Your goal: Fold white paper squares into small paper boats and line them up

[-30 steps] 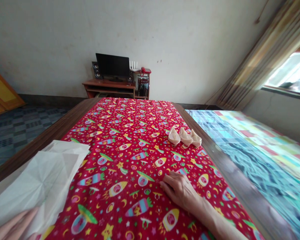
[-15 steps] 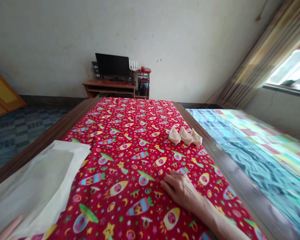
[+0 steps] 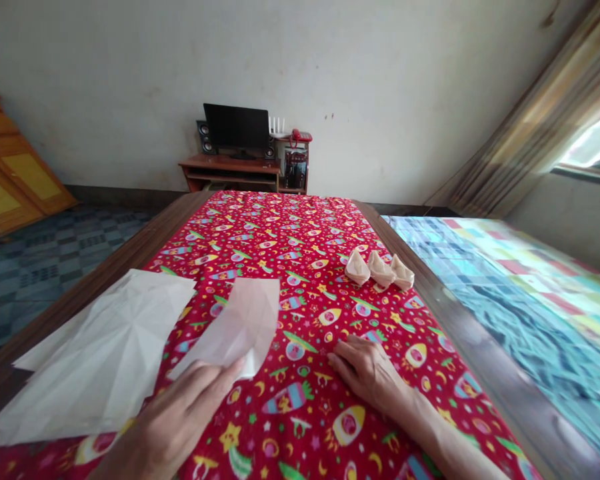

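Observation:
My left hand [image 3: 180, 407] pinches a thin sheet of whitish paper [image 3: 255, 307] near its lower edge. The sheet is bent and held over the red cloth. Left of that hand lies a loose pile of white paper sheets [image 3: 110, 353], with crease lines on the top one. My right hand [image 3: 367, 370] rests palm down on the patterned red cloth [image 3: 295, 227], fingers loosely bent and holding nothing. Beyond it, three small folded cream-coloured paper pieces [image 3: 380, 270] stand side by side in a row.
The cloth covers a table with a dark wooden edge [image 3: 165, 227]. A bed with a checked sheet [image 3: 530, 280] adjoins on the right. At the far wall are a small desk [image 3: 230, 165] with a monitor [image 3: 236, 127], and a red telephone [image 3: 301, 137]. A wooden cabinet [image 3: 20, 173] stands left.
My left hand has come rightward from the pile, carrying a paper sheet over the cloth. The pile's creased top is now exposed. My right hand stays in place; the view has shifted slightly left.

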Demonstrator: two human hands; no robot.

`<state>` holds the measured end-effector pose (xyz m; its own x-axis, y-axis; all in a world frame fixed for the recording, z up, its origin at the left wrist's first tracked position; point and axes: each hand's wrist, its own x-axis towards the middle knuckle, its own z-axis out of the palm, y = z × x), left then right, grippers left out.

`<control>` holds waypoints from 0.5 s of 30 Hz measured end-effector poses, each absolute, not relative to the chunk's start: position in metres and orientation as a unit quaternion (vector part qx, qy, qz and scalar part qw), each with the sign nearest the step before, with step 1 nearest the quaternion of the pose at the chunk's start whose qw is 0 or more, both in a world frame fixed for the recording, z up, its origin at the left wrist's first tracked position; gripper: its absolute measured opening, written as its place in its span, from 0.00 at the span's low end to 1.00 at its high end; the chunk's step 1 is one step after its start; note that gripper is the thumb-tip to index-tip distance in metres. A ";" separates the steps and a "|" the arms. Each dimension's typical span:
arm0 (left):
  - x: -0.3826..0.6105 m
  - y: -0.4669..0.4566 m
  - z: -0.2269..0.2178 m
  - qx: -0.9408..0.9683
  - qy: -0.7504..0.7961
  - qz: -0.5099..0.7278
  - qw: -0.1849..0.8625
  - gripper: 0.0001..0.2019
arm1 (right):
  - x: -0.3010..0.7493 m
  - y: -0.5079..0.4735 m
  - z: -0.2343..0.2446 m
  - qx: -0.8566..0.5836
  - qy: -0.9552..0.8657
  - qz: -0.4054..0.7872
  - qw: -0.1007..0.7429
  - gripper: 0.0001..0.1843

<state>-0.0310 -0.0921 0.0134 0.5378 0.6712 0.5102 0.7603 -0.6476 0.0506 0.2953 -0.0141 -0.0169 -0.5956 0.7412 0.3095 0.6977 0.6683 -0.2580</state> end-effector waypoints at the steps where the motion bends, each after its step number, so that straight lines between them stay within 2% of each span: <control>1: -0.020 -0.086 0.015 -0.882 -0.403 -0.233 0.077 0.26 | 0.295 -0.014 -0.017 -0.401 -0.892 0.057 0.203 0.18; 3: 0.002 -0.074 0.016 -0.900 -0.382 -0.207 0.043 0.26 | 0.297 -0.014 -0.016 -0.397 -0.890 0.060 0.215 0.18; 7: 0.040 -0.057 0.013 -0.914 -0.365 -0.171 -0.040 0.26 | 0.299 -0.016 -0.014 -0.385 -0.883 0.046 0.264 0.10; 12: 0.070 -0.043 0.009 -0.917 -0.351 -0.178 -0.070 0.21 | 0.290 -0.018 -0.013 -0.328 -0.902 -0.001 0.281 0.23; 15: 0.077 -0.040 0.006 -0.914 -0.349 -0.187 -0.090 0.13 | 0.282 -0.016 -0.014 -0.317 -0.906 0.019 0.279 0.23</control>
<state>0.0775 -0.0400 0.0065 0.6856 0.6720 0.2800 0.6048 -0.7399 0.2946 0.2816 -0.0159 -0.0139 -0.6430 0.5857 0.4935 0.5651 0.7977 -0.2106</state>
